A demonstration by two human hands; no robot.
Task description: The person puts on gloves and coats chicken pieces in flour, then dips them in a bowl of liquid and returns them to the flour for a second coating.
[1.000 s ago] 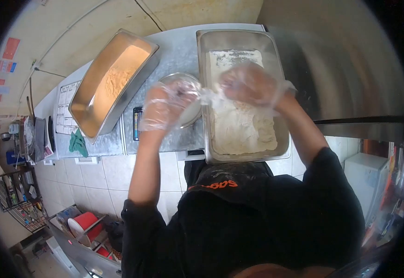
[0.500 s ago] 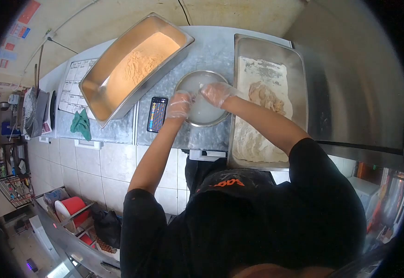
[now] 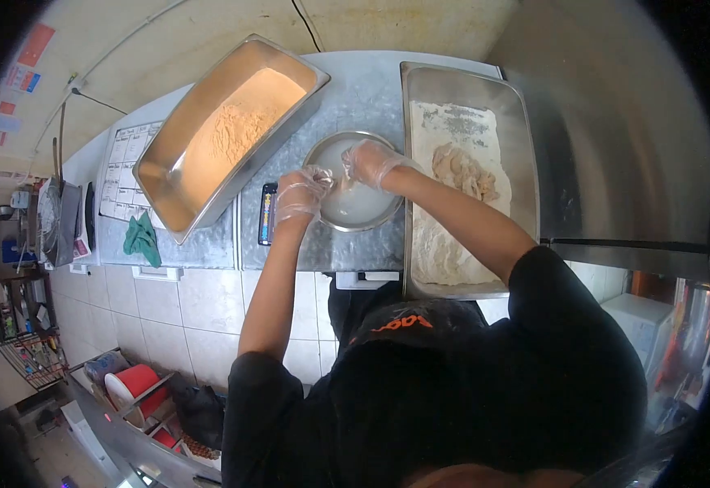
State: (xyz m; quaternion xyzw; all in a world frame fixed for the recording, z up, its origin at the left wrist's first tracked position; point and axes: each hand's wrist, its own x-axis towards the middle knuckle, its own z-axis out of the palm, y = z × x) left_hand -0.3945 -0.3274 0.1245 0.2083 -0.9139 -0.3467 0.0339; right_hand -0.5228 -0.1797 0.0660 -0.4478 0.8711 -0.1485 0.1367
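Both of my hands wear clear, loose plastic gloves and are above a round metal bowl [image 3: 344, 227] of cloudy whitish liquid. My left hand [image 3: 302, 193] is at the bowl's left rim, its fingers curled together. My right hand [image 3: 371, 164] hangs over the right part of the bowl with bent fingers pressed together, pointing toward the left hand. A small gap separates the two hands. Whatever the fingers may hold is too small or hidden to make out. A phone [image 3: 266, 215] with a lit screen lies beside the bowl, partly covered by my left hand.
A deep steel pan [image 3: 160, 167] with orange powder stands to the left. On the right, a long steel pan [image 3: 526, 154] holds white flour and pale brown floury lumps [image 3: 462, 172]. A green cloth [image 3: 142, 238] and a written chart [image 3: 119, 175] lie at the left.
My left hand has shifted left and lifted out over the bowl's rim, now covering part of the phone. My right hand has drawn slightly left and its fingers are more curled.
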